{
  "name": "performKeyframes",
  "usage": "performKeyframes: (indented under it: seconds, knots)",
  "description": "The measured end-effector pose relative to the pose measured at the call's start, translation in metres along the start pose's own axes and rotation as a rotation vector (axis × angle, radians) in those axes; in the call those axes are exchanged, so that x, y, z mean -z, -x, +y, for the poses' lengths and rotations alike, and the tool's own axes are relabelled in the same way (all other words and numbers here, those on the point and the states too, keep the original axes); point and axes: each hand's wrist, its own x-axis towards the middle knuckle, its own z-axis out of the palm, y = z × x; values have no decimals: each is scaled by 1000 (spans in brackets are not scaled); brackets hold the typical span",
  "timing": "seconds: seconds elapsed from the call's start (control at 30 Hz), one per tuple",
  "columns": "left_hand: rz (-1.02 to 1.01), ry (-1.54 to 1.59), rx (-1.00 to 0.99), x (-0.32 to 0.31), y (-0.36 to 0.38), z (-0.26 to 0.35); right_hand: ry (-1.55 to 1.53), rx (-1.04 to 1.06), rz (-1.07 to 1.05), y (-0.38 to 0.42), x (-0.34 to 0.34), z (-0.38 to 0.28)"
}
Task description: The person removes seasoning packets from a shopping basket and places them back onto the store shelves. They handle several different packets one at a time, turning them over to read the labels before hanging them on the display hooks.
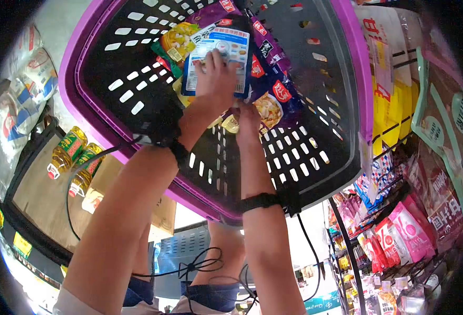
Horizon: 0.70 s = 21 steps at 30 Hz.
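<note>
Inside a black shopping basket with a purple rim [367,79] lie several food packets. On top is a flat white-and-blue packet [230,42] with printed text. My left hand [217,79] rests on it, fingers spread over its face. Just below the packet's lower edge, my right hand [247,119] has its fingers curled closed; what they pinch is hidden. A dark purple packet [278,79] with red labels lies to the right, and a green-and-yellow packet [178,42] shows at the left, partly covered.
Bottles of cooking oil [69,149] stand on a wooden shelf at left, near clear plastic bags [24,94]. Racks at right hold pink packets [410,231] and yellow packaging [394,113]. Black cables [315,252] hang from straps on both my forearms.
</note>
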Motion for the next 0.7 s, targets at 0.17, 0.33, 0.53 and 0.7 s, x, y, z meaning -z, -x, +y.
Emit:
performKeyframes:
  seconds: [0.17, 0.33, 0.53, 0.7]
  knots:
    - [66, 124, 182, -4, -1, 18, 336, 262, 212, 26, 20, -30]
    - [89, -83, 240, -28, -12, 30, 537, 108, 397, 44, 69, -6]
    - [174, -176, 197, -60, -21, 21, -122, -160, 335, 52, 65, -8]
    - [-68, 213, 51, 12, -15, -11, 41, -249, 159, 60, 75, -18]
